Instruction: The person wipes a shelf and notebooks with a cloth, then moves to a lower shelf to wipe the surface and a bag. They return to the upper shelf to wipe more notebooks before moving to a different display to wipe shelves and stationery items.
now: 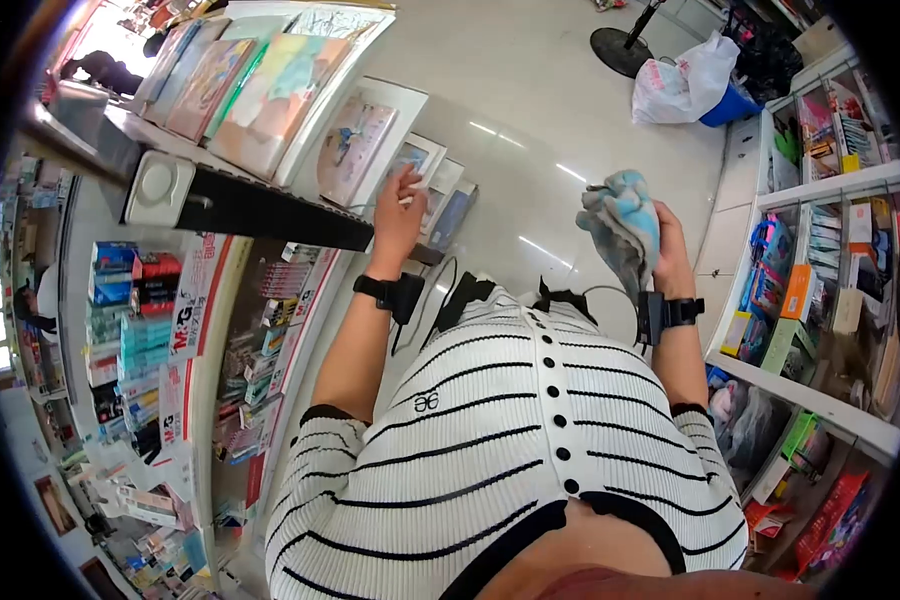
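Note:
A crumpled grey and light-blue cloth (622,222) hangs from my right hand (671,245), whose fingers are closed around one side of it. My left hand (400,208) is raised at the end of the display shelf, its fingers loosely bent and apart with nothing in them. Just beyond its fingertips are small boxed items in white trays (417,160). Farther up the same stepped rack lies a notebook with a pastel cover (356,150). Each wrist wears a black strap with a small device on it.
Upright notebooks (275,105) fill the rack's top tier. Pens and packets line the lower shelves (255,370) on the left. White shelving (832,190) with boxed goods stands at the right. A white plastic bag (682,85), a blue bin (732,105) and a round black stand base (620,52) are on the tiled floor.

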Motion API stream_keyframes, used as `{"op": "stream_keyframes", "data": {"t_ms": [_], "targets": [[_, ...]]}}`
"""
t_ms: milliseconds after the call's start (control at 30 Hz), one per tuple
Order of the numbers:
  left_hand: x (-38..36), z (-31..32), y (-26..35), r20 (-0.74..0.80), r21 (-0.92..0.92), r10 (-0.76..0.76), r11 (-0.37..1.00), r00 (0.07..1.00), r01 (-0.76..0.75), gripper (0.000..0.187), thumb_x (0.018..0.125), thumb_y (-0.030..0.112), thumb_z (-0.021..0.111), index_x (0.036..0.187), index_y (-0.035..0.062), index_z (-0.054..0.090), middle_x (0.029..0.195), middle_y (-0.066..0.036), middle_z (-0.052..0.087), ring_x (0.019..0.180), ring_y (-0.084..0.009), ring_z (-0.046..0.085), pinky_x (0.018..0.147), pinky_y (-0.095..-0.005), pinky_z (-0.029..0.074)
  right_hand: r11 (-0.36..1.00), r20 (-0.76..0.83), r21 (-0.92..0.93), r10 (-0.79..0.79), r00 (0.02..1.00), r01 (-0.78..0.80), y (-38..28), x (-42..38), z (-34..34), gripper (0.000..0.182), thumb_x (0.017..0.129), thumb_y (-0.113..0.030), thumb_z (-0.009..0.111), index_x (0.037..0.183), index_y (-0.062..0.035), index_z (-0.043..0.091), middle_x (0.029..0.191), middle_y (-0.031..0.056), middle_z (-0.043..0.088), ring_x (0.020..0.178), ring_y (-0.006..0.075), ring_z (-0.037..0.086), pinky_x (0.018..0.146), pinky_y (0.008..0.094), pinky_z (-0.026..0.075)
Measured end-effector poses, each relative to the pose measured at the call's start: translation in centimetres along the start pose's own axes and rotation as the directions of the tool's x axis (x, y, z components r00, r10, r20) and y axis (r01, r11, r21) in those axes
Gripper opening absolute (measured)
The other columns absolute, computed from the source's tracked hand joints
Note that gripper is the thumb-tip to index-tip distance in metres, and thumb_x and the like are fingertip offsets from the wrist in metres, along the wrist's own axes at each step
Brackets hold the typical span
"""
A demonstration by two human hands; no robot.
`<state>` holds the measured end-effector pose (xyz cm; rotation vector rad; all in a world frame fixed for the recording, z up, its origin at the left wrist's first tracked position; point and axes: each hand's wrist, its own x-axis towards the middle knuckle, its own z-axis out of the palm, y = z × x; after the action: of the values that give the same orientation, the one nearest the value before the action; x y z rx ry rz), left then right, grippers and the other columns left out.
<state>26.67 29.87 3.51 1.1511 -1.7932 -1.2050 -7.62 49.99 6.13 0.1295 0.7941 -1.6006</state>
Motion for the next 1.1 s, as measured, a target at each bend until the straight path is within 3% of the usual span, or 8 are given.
{"op": "stream_keyframes", "data": {"t_ms": [133, 267, 400, 467, 667, 700, 867, 1100], "targets": [[2.3, -1.4, 1.0, -0.015, -0.321, -0.222, 0.925, 0.975, 0.206, 0.049, 0.087, 0.004, 0.053, 0.134, 0.0002, 0.04, 0.113, -0.011, 0.058, 0.089, -0.0128, 0.056, 0.077, -0.0259, 0.048, 0.988, 0.064, -0.073, 0.143, 0.988, -0.138, 0.4, 5.9, 4.0, 0.038, 0.094, -0.023, 0.048, 0.12, 0.004, 0.052, 0.113, 0.0188, 0.061, 0.103, 0.0298, 0.061, 0.094, 0.0412, 0.049], [2.6, -2.3, 0.3, -0.045, -0.325, -0.275, 0.913, 0.96, 0.247, 0.046, 0.091, 0.008, 0.05, 0.135, 0.0001, 0.04, 0.119, -0.012, 0.057, 0.098, -0.0165, 0.057, 0.082, -0.028, 0.048, 0.934, 0.138, -0.298, 0.246, 0.96, -0.196, 1.4, 10.3, 10.9, 0.038, 0.093, -0.023, 0.052, 0.121, 0.0039, 0.052, 0.111, 0.0175, 0.063, 0.097, 0.0265, 0.064, 0.086, 0.0369, 0.053], [1.8, -2.4, 0.2, -0.07, -0.316, -0.346, 0.897, 0.936, 0.308, 0.043, 0.09, 0.008, 0.053, 0.132, 0.0012, 0.045, 0.12, -0.012, 0.056, 0.1, -0.0159, 0.056, 0.083, -0.0274, 0.047, 0.372, 0.303, -0.866, -0.139, 0.943, 0.333, 4.7, 17.1, 16.5, 0.041, 0.088, -0.019, 0.059, 0.122, 0.0032, 0.054, 0.112, 0.017, 0.063, 0.096, 0.0211, 0.062, 0.081, 0.0317, 0.051], [1.6, -2.3, -0.1, -0.18, 0.035, -0.081, 0.995, 0.98, 0.088, 0.043, 0.083, 0.005, 0.059, 0.125, 0.0027, 0.051, 0.115, -0.015, 0.057, 0.094, -0.0227, 0.058, 0.085, -0.0305, 0.046, 0.101, 0.634, -0.757, -0.13, 0.763, 0.646, 6.3, 20.8, 18.9, 0.046, 0.084, -0.022, 0.065, 0.124, -0.0021, 0.054, 0.109, 0.0131, 0.064, 0.093, 0.0241, 0.063, 0.085, 0.0324, 0.049], [3.3, -2.4, 1.2, -0.364, 0.546, 0.174, 0.836, 0.915, 0.058, 0.045, 0.076, 0.004, 0.064, 0.12, 0.0036, 0.054, 0.12, -0.02, 0.051, 0.112, -0.0389, 0.047, 0.099, -0.0449, 0.037, -0.362, 0.85, -0.358, 0.255, 0.461, 0.86, 11.9, 28.3, 24.3, 0.048, 0.078, -0.02, 0.063, 0.124, -0.0067, 0.055, 0.118, 0.0142, 0.059, 0.109, 0.0367, 0.053, 0.097, 0.0422, 0.042], [3.5, -2.1, 1.1, -0.393, 0.547, 0.163, 0.833, 0.905, 0.087, 0.045, 0.076, 0.004, 0.064, 0.12, 0.0036, 0.054, 0.12, -0.02, 0.051, 0.112, -0.0389, 0.047, 0.099, -0.0449, 0.037, -0.38, 0.869, -0.237, 0.328, 0.37, 0.894, 13.2, 30.5, 23.6, 0.046, 0.078, -0.021, 0.062, 0.122, -0.0077, 0.056, 0.119, 0.0137, 0.058, 0.114, 0.0352, 0.048, 0.099, 0.0425, 0.04], [5.3, -0.5, 1.7, -0.522, 0.617, 0.039, 0.707, 0.852, 0.345, 0.046, 0.076, 0.006, 0.066, 0.121, 0.004, 0.055, 0.125, -0.017, 0.05, 0.118, -0.0356, 0.045, 0.102, -0.0429, 0.035, -0.32, 0.839, -0.163, 0.453, 0.301, 0.933, 10.7, 30.0, 24.6, 0.042, 0.078, -0.018, 0.061, 0.118, -0.0071, 0.059, 0.119, 0.0132, 0.056, 0.111, 0.0366, 0.047, 0.097, 0.0413, 0.041], [7.5, 3.5, 3.1, -0.777, 0.409, -0.074, 0.695, 0.625, 0.591, 0.051, 0.078, 0.009, 0.067, 0.126, 0.0059, 0.052, 0.124, -0.018, 0.047, 0.119, -0.0325, 0.043, 0.101, -0.0425, 0.036, 0.058, 0.72, -0.099, 0.693, 0.031, 0.993, 6.6, 34.2, 24.8, 0.04, 0.075, -0.015, 0.062, 0.115, -0.0081, 0.064, 0.118, 0.0151, 0.058, 0.111, 0.0354, 0.049, 0.096, 0.0413, 0.042]]}}
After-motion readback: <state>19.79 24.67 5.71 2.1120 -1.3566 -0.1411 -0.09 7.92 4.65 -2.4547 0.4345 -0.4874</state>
